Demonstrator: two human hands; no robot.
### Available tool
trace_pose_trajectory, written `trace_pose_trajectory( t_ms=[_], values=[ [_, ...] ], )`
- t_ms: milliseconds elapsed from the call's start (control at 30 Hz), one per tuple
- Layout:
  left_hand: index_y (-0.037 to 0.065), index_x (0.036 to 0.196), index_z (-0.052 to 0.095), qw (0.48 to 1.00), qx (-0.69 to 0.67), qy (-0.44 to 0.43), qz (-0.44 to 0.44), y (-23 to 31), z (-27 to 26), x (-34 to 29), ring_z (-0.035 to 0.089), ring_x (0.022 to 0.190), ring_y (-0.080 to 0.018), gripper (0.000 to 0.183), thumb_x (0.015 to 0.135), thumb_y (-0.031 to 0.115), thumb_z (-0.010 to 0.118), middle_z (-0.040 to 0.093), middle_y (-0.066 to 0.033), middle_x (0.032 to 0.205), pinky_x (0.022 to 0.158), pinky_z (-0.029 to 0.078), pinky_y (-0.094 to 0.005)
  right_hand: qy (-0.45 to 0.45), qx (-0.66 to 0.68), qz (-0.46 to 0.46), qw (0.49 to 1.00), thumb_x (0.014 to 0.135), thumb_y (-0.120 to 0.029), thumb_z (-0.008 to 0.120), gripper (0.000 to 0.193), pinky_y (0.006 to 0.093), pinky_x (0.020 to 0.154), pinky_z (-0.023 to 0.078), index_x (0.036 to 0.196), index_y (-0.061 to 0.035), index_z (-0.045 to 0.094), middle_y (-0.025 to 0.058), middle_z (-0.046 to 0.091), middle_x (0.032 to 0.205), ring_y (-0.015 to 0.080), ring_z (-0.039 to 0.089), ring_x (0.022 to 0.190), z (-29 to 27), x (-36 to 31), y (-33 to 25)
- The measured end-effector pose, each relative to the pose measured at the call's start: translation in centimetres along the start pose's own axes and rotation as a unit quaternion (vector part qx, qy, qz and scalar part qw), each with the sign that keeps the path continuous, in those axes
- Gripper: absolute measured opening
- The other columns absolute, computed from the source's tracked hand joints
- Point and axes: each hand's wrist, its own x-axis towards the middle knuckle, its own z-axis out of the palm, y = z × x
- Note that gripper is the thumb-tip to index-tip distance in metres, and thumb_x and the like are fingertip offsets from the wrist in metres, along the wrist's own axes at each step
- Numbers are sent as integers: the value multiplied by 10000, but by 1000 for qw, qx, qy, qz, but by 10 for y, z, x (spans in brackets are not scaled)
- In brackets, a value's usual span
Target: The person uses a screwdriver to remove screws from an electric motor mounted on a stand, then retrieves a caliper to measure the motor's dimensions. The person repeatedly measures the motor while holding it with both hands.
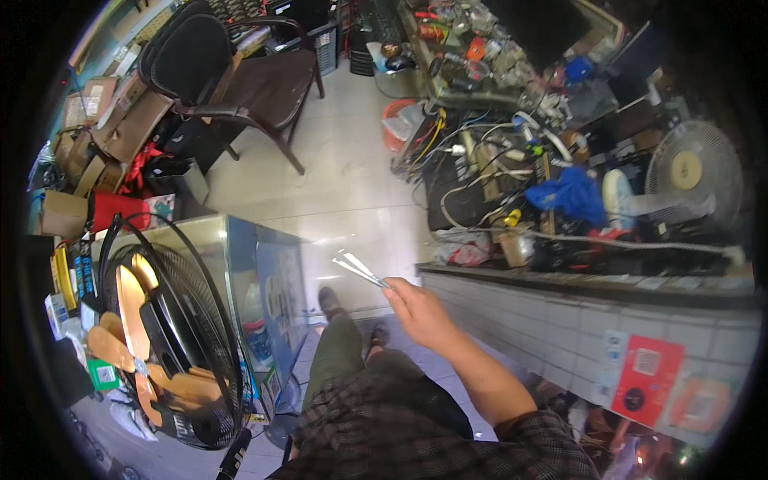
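Observation:
My right hand [420, 314] is closed round the near end of silver tweezers [362, 269]. Their two slim metal arms spread apart and point up and left, over the pale tiled floor, touching nothing. Below them, my legs and dark shoes [329, 302] show as I stand in the gap between a glass-sided counter and a white-tiled one. My left hand is out of the picture.
To the left, a fan [140, 364] with orange blades leans on the glass-sided counter [268, 272]. A dark armchair [264, 88] stands beyond it. Cables, a blue cloth [570, 194] and a white fan [684, 172] crowd the right-hand counter [576, 276]. An orange bin [394, 132] sits farther ahead.

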Motion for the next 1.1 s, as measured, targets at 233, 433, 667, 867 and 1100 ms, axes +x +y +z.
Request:
trace_pose_trajectory(
  t_ms=[233,433,667,867,1100],
  values=[
    [61,1268,690,989,-132,8,66,128,-44,19,693,1130,-394,368,1001,298,603,720,-234,1212,972,541,-436,54,65,110,990,1112,-346,497,348,393,602,451,1048,-34,636,111,592,713,253,568,633,-41,80,-19],
    [62,1265,690,974,-186,19,124,238,-73,20,696,1118,-396,373,990,300,610,722,-235,1204,963,543,-440,185,395,188,880,1097,-348,491,301,265,482,302,967,-95,589,-32,442,674,93,412,554,-94,202,41],
    [63,1262,690,975,-181,26,130,355,-75,1,699,1103,-399,379,978,303,617,724,-236,1195,953,546,-444,339,448,194,804,1116,-321,466,267,282,479,322,1003,-101,566,-23,456,705,110,417,545,-175,351,126],
    [63,1259,690,975,-182,16,130,444,-72,-9,701,1091,-401,385,967,305,623,726,-237,1188,944,549,-447,320,356,251,841,1120,-358,489,362,317,594,396,1235,-36,609,5,536,796,116,469,662,-245,411,185],
    [64,1256,690,972,-200,13,121,495,-80,-1,704,1077,-403,392,955,307,630,728,-238,1179,933,552,-451,238,67,175,953,1072,-311,588,373,368,815,533,1188,32,675,105,722,957,205,665,849,-244,429,157]
  ],
)
